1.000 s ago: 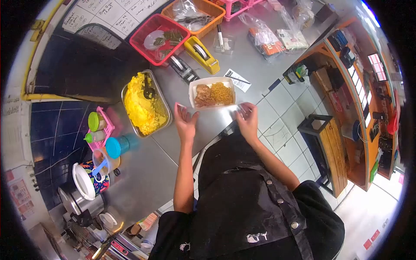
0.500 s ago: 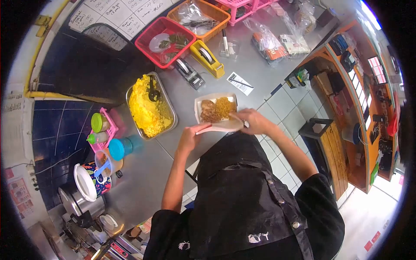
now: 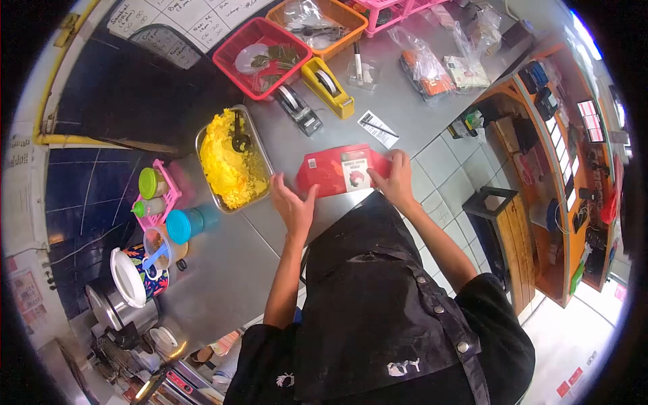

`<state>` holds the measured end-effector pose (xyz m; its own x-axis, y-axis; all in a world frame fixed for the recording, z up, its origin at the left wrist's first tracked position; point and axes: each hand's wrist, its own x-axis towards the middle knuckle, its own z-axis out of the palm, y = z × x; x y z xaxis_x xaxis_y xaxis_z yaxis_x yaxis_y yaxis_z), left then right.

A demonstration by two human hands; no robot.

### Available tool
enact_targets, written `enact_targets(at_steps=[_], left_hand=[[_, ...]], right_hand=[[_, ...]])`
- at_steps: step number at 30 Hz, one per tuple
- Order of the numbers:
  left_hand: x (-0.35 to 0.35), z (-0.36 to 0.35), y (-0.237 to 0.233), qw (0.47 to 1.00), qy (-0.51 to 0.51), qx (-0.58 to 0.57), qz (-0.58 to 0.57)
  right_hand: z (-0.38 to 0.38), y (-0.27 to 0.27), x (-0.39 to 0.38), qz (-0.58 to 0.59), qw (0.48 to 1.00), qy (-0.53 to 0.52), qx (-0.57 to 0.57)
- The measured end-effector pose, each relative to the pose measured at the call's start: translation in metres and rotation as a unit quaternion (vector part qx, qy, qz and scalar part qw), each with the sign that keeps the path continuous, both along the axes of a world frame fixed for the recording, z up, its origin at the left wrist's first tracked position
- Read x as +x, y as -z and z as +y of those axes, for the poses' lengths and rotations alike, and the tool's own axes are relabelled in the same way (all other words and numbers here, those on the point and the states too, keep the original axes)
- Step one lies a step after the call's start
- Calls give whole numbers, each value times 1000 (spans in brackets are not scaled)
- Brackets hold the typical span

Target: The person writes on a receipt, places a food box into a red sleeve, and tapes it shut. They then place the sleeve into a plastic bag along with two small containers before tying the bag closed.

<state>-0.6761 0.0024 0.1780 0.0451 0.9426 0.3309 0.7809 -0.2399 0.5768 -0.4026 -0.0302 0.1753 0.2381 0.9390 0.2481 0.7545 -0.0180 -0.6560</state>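
On the steel worktop (image 3: 223,270), at twelve o'clock from our chest, lies the red box (image 3: 331,172) with its lid down. We hold it from both ends, probably so the lid lies flat and the box cannot slide. Our left hand (image 3: 291,202), fingers spread, touches its eight o'clock corner. Our right hand (image 3: 395,177) rests open on its three o'clock end. The rice tray (image 3: 264,156) sits near at nine o'clock, and the yellow tape dispenser (image 3: 329,86) lies beyond at twelve.
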Motion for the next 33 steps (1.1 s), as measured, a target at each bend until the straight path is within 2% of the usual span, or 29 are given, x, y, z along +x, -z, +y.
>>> enact_targets(at_steps=[1,2,3,5,6,8,10,11,12,13,14,16,17,19,20,21,22,23,24,25,26,27,28,29,30,31,32,33], left_hand=[[5,-1,0,997,-54,16,50],[8,-4,-2,994,-60,-37,85],[7,-6,4,994,-62,-36,86],[7,-10,19,978,2,-207,-12],[10,-10,15,978,2,-209,-14],[13,-9,9,932,9,-355,-71],[7,-8,11,935,12,-335,-117],[4,-11,13,935,16,-317,-158],[5,-17,16,935,15,-317,-158],[9,-21,20,930,-6,-253,-266],[11,-23,24,911,-25,-185,-368],[8,-26,22,911,-22,-203,-358],[6,-27,22,912,-18,-219,-347],[8,-24,4,921,-18,-225,-317],[11,-20,-2,930,-17,-230,-287],[7,-16,8,929,-14,-231,-289],[0,-11,23,950,7,-216,-225],[-4,-7,38,967,27,-198,-160],[-1,-5,40,967,28,-198,-160],[1,-2,41,929,-30,-267,-253],[2,2,42,875,-88,-332,-341],[-2,9,42,876,-90,-329,-340],[-8,18,41,878,-76,-371,-293],[-12,23,40,876,-62,-410,-245],[-10,24,33,878,-62,-407,-246],[-4,26,27,940,-2,-285,-187],[3,32,21,979,57,-152,-125],[11,36,3,979,59,-148,-126]], right_hand=[[4,-2,-7,-5,998,60,-8],[3,-5,-14,-61,994,94,8],[1,-3,-15,-61,994,92,9],[-4,11,-15,-22,990,36,-138],[-3,15,-17,65,991,14,-115],[-9,21,-23,90,982,35,-163],[-6,-8,-22,188,943,45,-271],[-10,-3,-22,187,943,43,-273],[-15,2,-25,250,952,35,-175],[-17,7,-26,311,947,28,-73],[-20,12,-26,310,947,28,-72],[-23,14,-28,392,919,19,-43],[-22,16,-27,392,919,19,-44],[-18,22,-20,348,930,16,-121],[-16,25,-18,347,930,18,-121],[-14,29,-16,302,943,18,-136],[-11,33,-13,257,954,18,-150],[-7,36,-10,256,955,19,-150],[-2,38,-7,246,946,36,-207],[2,40,-5,236,934,52,-263],[5,42,-3,236,934,51,-262],[9,41,-2,319,902,77,-280],[12,40,-3,398,862,102,-296],[14,38,-4,399,863,98,-294],[14,32,-5,330,911,72,-235],[17,25,-5,257,950,47,-171],[25,25,-7,193,973,25,-121],[34,19,-10,192,974,25,-117]])
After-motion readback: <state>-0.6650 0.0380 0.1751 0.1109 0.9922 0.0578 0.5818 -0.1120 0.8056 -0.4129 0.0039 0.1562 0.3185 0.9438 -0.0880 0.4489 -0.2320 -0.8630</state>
